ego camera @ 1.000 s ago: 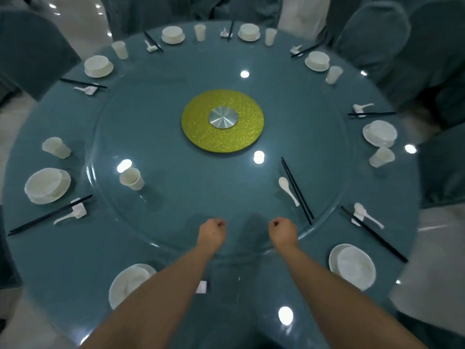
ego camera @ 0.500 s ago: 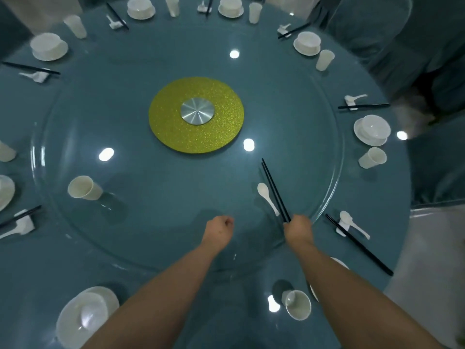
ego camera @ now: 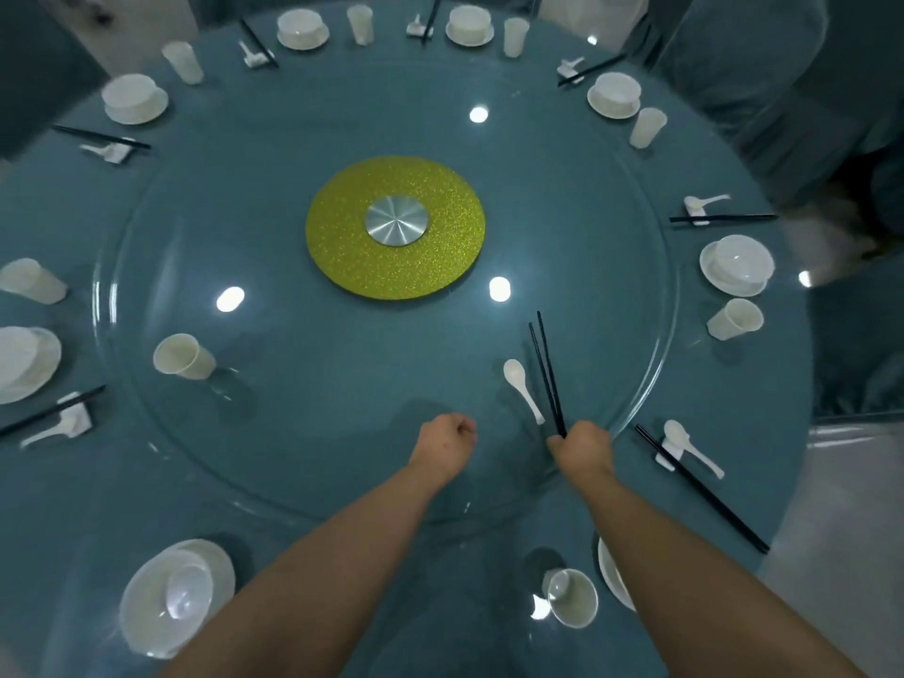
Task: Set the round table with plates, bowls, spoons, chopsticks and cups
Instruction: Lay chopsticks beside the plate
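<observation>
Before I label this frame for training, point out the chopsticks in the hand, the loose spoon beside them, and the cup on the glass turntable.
chopsticks (ego camera: pixel 547 374), head view, mid shafts.
spoon (ego camera: pixel 513 372), head view, its bowl.
cup (ego camera: pixel 183 356), head view, its side wall.

Just one head cam here, looking steeply down over the round table (ego camera: pixel 342 457) from the 6 o'clock edge toward 12. It's close, forearms filling the bottom, far rim settings up top.
</observation>
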The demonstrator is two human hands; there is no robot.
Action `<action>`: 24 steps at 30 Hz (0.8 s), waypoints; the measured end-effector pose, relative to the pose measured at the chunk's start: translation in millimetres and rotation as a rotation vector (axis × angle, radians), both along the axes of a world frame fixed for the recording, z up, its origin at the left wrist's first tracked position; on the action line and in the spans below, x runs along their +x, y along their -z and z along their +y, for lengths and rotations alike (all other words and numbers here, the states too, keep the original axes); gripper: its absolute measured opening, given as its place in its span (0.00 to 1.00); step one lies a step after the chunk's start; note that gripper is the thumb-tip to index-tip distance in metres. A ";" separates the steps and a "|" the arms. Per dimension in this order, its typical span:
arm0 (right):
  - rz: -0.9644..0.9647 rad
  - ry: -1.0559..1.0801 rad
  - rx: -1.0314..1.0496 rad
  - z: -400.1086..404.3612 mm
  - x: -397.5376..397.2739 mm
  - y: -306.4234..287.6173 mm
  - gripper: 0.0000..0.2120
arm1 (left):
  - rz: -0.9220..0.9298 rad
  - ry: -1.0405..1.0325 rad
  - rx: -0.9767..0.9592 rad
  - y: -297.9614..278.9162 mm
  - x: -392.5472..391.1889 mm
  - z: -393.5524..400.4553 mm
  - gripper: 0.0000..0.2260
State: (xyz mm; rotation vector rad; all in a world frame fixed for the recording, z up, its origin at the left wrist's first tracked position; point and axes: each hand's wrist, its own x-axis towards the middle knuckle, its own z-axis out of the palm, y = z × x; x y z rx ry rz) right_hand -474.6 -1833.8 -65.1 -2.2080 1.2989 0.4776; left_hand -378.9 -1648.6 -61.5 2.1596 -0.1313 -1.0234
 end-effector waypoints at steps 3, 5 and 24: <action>-0.130 0.024 0.036 17.0 -4.3 -16.1 0.16 | 0.022 -0.047 -0.073 -14.1 -9.9 1.6 0.13; -0.213 0.050 0.093 36.2 -5.7 -26.6 0.17 | 0.076 -0.141 -0.175 -21.8 -17.2 3.2 0.11; -0.217 -0.211 0.829 313.8 -41.2 -62.6 0.10 | 0.351 -0.652 -0.509 -60.0 -80.0 271.2 0.01</action>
